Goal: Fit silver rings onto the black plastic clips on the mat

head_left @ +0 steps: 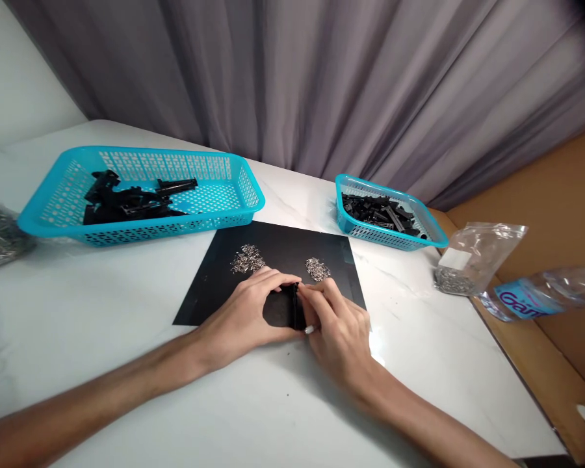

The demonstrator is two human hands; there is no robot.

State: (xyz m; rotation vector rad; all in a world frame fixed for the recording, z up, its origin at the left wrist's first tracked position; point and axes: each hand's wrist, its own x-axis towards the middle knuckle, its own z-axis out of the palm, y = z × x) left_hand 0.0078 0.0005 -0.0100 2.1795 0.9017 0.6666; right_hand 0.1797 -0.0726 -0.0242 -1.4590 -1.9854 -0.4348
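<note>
A small black part point(295, 307) stands between my two hands over the near edge of a black mat point(285, 250). My left hand point(246, 312) grips it from the left, fingertips at its far end and thumb at its near end. My right hand point(338, 325) is closed at its right side, the fingertips touching its upper end; anything small pinched there is too hidden to make out. Two piles of small metal pieces lie on the mat, one on the left point(247, 259) and one on the right point(317, 269).
A blue basket point(175, 227) with black parts stands at the back left, a smaller one point(390, 239) at the back right. Plastic bags of metal pieces lie far left point(0, 237) and right point(468, 257). Beside the right bag lies a bottle point(541, 296). A curtain point(292, 84) hangs behind.
</note>
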